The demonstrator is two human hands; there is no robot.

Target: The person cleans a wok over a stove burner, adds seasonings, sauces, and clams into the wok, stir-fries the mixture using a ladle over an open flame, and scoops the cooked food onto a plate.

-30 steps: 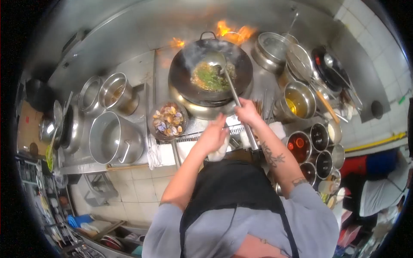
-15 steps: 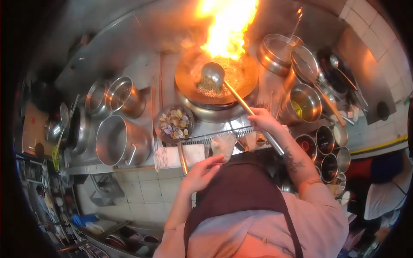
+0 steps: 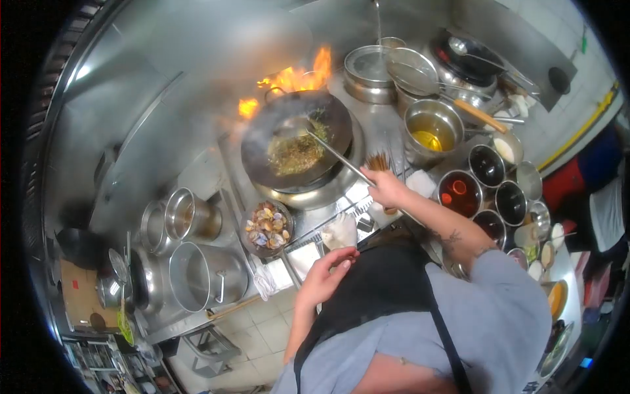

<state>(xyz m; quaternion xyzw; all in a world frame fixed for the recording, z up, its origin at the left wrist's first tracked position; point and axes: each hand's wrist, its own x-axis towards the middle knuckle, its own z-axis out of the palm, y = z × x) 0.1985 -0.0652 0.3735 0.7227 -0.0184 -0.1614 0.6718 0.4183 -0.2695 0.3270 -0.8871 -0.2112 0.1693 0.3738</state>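
Note:
My right hand [image 3: 388,189] is closed around the long handle of a metal ladle [image 3: 338,155]. The ladle's bowl rests in a dark wok [image 3: 259,141], among chopped browned and greenish food [image 3: 295,156]. Flames [image 3: 298,79] rise behind the wok's far rim. Near the apron, my left hand [image 3: 326,279] has its fingers stretched out and holds nothing that I can see. Just beyond its fingertips lies a crumpled white cloth [image 3: 339,232]. Left of that cloth, a pan of clams [image 3: 268,226] sits on the stove edge.
Metal pots [image 3: 197,276] stand at the left. On the right are a pot with yellow oil [image 3: 430,139], a wooden-handled strainer [image 3: 482,115], a bamboo brush [image 3: 378,164] and several containers of dark sauce [image 3: 487,165]. Another person [image 3: 607,197] is at the far right.
The tall blaze over the wok has shrunk to smaller flames behind it. The ladle's bowl has gone lower into the food. My view has turned, shifting the scene.

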